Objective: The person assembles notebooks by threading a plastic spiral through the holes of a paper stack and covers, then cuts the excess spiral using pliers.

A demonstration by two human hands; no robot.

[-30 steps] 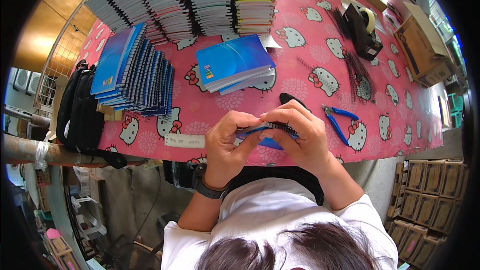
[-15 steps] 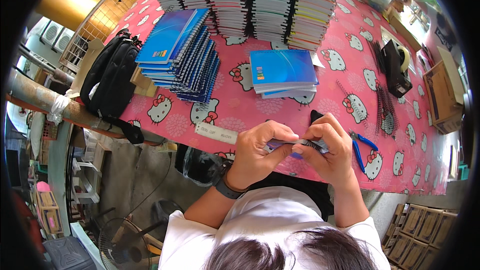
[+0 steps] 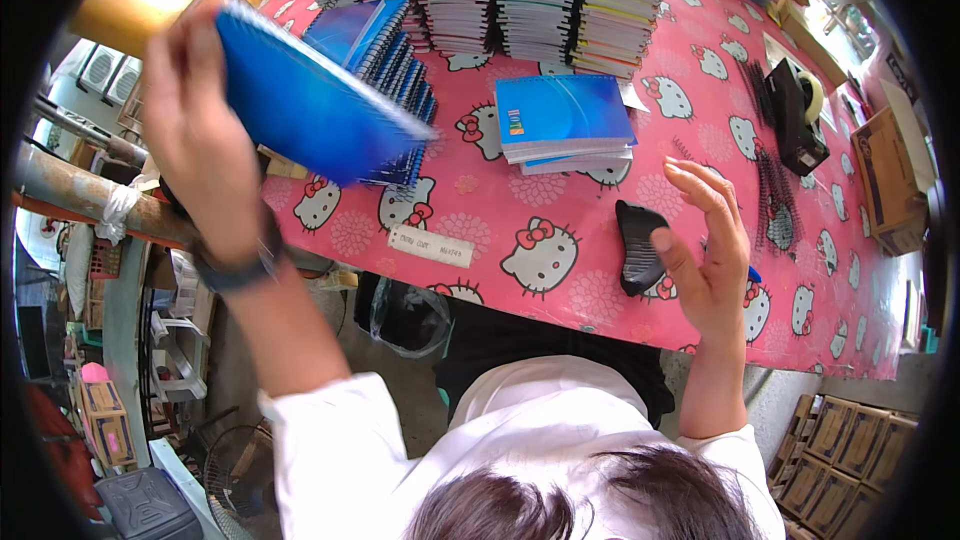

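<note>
My left hand (image 3: pixel 200 130) grips a blue spiral-bound notebook (image 3: pixel 310 105), blurred by motion, by its left side. It is held over the stack of bound notebooks (image 3: pixel 405 70) at the left of the table and hides part of it. My right hand (image 3: pixel 715 250) is off the table surface, fingers apart and holding nothing. Close to its thumb lies a black ribbed object (image 3: pixel 638 245), whose kind I cannot make out. Blue-handled pliers (image 3: pixel 750 273) are mostly hidden behind the right hand. A shorter pile of blue-covered books (image 3: pixel 562 120) sits at mid-table.
Tall stacks of bound books (image 3: pixel 480 0) line the back. At the right are a black tape dispenser (image 3: pixel 797 120), loose black binding coils (image 3: pixel 775 205) and a cardboard box (image 3: pixel 890 175). A white label strip (image 3: pixel 432 245) lies near the front edge of the pink patterned cloth (image 3: pixel 600 315).
Both hands were together at the front edge, working on a notebook. My left hand has swung it up to the left; my right hand has let go and opened.
</note>
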